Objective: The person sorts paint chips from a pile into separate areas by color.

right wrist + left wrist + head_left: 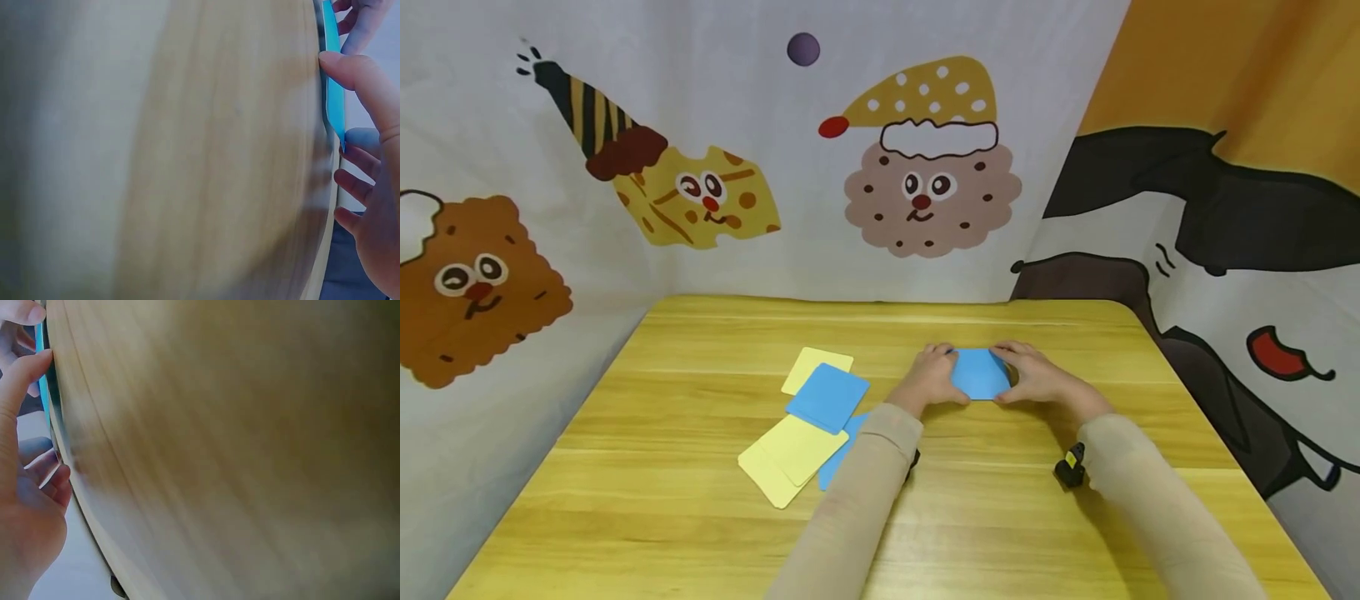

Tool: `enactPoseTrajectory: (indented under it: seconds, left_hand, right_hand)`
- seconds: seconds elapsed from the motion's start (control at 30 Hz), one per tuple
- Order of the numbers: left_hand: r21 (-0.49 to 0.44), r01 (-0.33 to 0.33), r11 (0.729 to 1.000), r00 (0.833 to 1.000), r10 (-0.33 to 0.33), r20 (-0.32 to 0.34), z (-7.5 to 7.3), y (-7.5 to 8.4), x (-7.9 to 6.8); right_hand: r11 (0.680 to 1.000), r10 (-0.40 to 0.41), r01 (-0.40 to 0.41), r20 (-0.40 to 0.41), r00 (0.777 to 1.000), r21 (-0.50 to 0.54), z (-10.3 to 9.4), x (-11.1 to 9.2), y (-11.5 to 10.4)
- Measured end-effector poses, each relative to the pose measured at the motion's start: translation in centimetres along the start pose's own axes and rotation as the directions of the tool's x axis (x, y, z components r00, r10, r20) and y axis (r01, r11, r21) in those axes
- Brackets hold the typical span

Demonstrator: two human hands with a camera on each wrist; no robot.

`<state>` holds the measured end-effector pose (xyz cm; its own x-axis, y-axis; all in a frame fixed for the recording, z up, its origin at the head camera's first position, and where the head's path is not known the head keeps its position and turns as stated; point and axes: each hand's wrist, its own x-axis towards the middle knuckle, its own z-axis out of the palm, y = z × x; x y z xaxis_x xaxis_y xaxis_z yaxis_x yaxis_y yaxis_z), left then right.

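The left hand and right hand pinch the blue card between them, probably light, bendy, best held by its edges.

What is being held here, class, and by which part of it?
A blue card: the left hand grips its left edge, the right hand its right edge.

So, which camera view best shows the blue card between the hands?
The head view: it shows the broad face of the blue card between the left hand and right hand. The left wrist view gives only a thin sliver, the right wrist view a narrow strip.
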<state>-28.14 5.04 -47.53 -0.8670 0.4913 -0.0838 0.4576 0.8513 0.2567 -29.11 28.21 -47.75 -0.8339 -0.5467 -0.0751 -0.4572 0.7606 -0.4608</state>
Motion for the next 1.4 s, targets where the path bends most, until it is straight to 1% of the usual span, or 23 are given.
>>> enactPoseTrajectory:
  seconds: [0.2, 0.43, 0.63, 0.73, 0.83, 1.0, 1.23, 1.4]
  left_hand:
    - [-0.025, -0.013, 1.000, 1.000, 0.013, 0.017, 0.1, -0.5, 0.2]
    - [-0.050, -0.013, 0.999, 0.999, 0.015, 0.033, -0.2, -0.5, -0.1]
    - [-0.087, 0.002, 0.996, 0.999, 0.001, 0.038, -0.2, -0.7, -0.3]
    - [-0.103, 0.006, 0.995, 1.000, -0.003, 0.030, -0.2, -0.8, -0.4]
    - [-0.131, 0.002, 0.991, 1.000, 0.000, 0.013, -0.2, -0.8, -0.7]
    - [-0.185, -0.027, 0.982, 1.000, 0.024, -0.016, -0.6, -0.5, -1.5]
    - [-0.211, -0.077, 0.974, 0.994, 0.059, -0.087, -1.2, -0.3, -3.2]
    - [-0.222, -0.099, 0.970, 0.992, 0.078, -0.101, -1.5, -0.3, -4.9]
  right_hand:
    - [1.000, 0.002, -0.003, 0.024, 1.000, 0.012, -0.1, 0.3, 0.1]
    - [1.000, 0.024, -0.025, 0.058, 0.998, 0.016, -0.1, 0.1, 0.1]
    - [0.999, 0.030, -0.031, 0.053, 0.998, 0.021, -0.1, 0.2, 0.1]
    - [0.999, 0.032, -0.033, 0.029, 0.999, 0.030, -0.1, 0.0, -0.1]
    - [0.999, 0.035, -0.034, -0.017, 0.999, 0.029, -0.1, -0.5, -0.3]
    - [1.000, 0.007, -0.007, -0.097, 0.995, -0.002, -0.2, -1.6, -1.1]
    - [1.000, -0.003, 0.003, -0.195, 0.981, -0.002, 0.5, -2.4, -3.1]
    - [1.000, -0.001, 0.003, -0.234, 0.972, 0.009, 1.2, -2.6, -4.6]
